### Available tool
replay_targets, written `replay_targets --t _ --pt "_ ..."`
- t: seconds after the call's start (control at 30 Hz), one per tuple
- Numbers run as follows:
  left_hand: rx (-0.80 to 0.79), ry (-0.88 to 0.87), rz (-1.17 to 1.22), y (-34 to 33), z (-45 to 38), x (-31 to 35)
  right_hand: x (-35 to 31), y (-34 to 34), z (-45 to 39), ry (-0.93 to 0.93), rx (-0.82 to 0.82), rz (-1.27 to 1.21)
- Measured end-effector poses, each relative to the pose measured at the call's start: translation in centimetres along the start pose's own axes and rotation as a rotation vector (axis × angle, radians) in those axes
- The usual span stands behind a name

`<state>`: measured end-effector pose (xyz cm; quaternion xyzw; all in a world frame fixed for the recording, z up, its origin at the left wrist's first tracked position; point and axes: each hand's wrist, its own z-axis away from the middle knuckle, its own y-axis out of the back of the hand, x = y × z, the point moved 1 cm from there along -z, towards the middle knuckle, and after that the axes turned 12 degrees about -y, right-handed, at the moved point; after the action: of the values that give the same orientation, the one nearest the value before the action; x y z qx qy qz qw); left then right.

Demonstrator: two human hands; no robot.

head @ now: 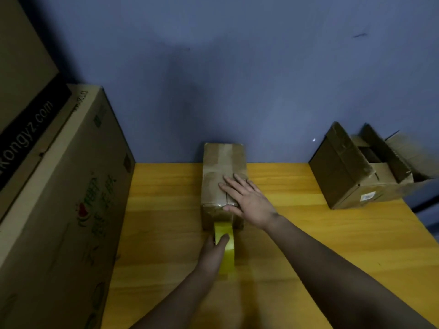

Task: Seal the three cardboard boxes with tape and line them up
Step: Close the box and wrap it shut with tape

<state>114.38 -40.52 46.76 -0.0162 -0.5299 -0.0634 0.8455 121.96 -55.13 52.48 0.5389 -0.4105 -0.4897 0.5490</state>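
Note:
A narrow cardboard box (221, 162) lies lengthwise at the middle of the yellow wooden table (297, 233), its top flaps closed and old tape on them. My right hand (247, 198) lies flat on the near half of its top, fingers straight, thumb at the near edge. A yellow tape roll (228, 250) stands on edge against the box's near end. My left hand (213, 252) grips the roll from the left, fingers hooked into its core. A second cardboard box (344, 184) stands at the right with its flaps open. No third small box is in view.
A large printed carton (71, 210) stands along the table's left side, with another carton (21, 91) leaning on top of it. A blue wall (237, 79) rises right behind the table. Bare tabletop lies between the two small boxes and in front of them.

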Motion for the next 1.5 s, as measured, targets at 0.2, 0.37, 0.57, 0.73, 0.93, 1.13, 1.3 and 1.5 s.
replay_targets --t 0.2,0.37,0.57,0.73,0.93,1.13,1.3,1.5 --pt "-0.005 0.022 -0.101 0.2 0.2 0.8 -0.5 -0.4 0.1 -0.014 0.036 0.07" --pt "0.012 0.01 -0.191 0.6 0.4 0.8 -0.4 0.9 2.6 -0.192 0.201 -0.311" --pt "0.197 -0.159 -0.435 0.4 1.1 1.3 6.7 -3.8 12.4 -0.94 0.252 -0.505" --pt "0.294 -0.145 -0.475 -1.2 1.3 1.8 10.6 -8.3 20.8 -1.124 -0.129 -0.189" --pt "0.324 -0.354 -0.709 -3.1 2.0 2.2 10.7 -9.4 23.5 -1.289 -0.266 -0.131" --pt "0.26 -0.468 -0.853 -4.6 3.2 2.6 11.3 -10.0 24.2 -1.286 -0.299 -0.093" --pt "0.298 -0.402 -0.849 -4.2 3.1 2.4 11.7 -9.4 24.4 -1.304 -0.278 -0.251" --pt "0.326 -0.298 -0.714 -3.4 2.7 2.2 10.9 -7.1 21.2 -1.092 -0.144 -0.646"
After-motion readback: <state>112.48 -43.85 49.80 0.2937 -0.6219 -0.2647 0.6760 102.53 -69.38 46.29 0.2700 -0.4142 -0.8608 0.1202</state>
